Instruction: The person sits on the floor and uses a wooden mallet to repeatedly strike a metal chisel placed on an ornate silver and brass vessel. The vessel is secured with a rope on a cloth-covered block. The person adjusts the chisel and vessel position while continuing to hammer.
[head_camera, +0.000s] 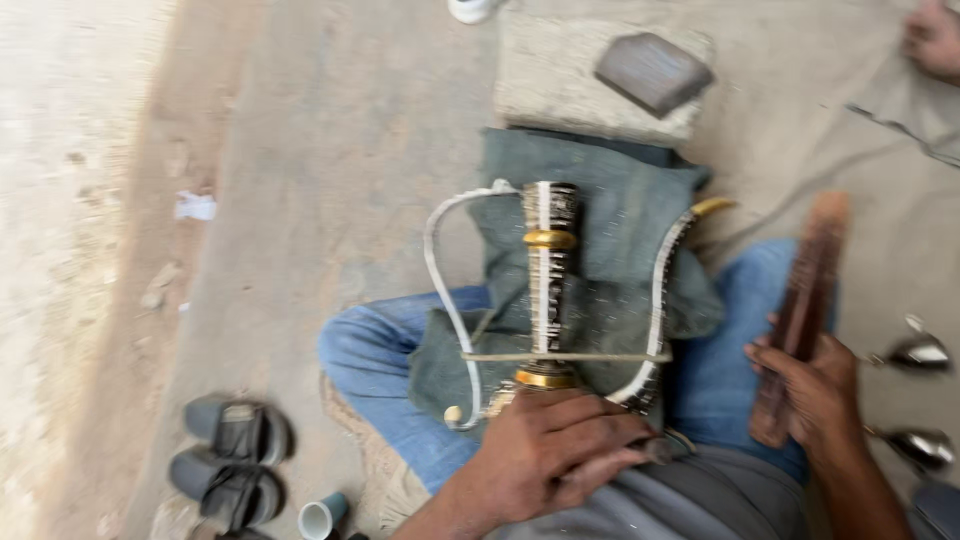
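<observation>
Left hand (545, 455) is seen nearest the camera, closed round the lower end of an ornate metal piece (550, 275), a black-and-white banded stem with gold rings and two curved side arms. The metal piece is laid lengthwise on a grey-green cloth (620, 230), which is spread over the lap, on blue jeans (375, 350).

Left of the metal piece: a pair of dark sandals (230, 460) is set on the concrete floor (330, 130), well apart from the metal piece. A small white-and-teal cup (322, 517) is stood just right of the sandals, near the knee. A scrap of white paper (194, 206) is seen further up, far left of the metal piece.

Above the metal piece: a stone block (560, 80) is touched by the cloth's far edge, with a dark flat slab (653, 70) resting on top.

Right of the metal piece: right hand (810, 395) is wrapped round a long reddish-brown tool (805, 300), blurred, kind not clear. Two shiny metal pieces (920, 400) are seen just right of that hand, detail too blurred. Another person's foot (935, 40) is partly seen at the top right, well apart from the metal piece.
</observation>
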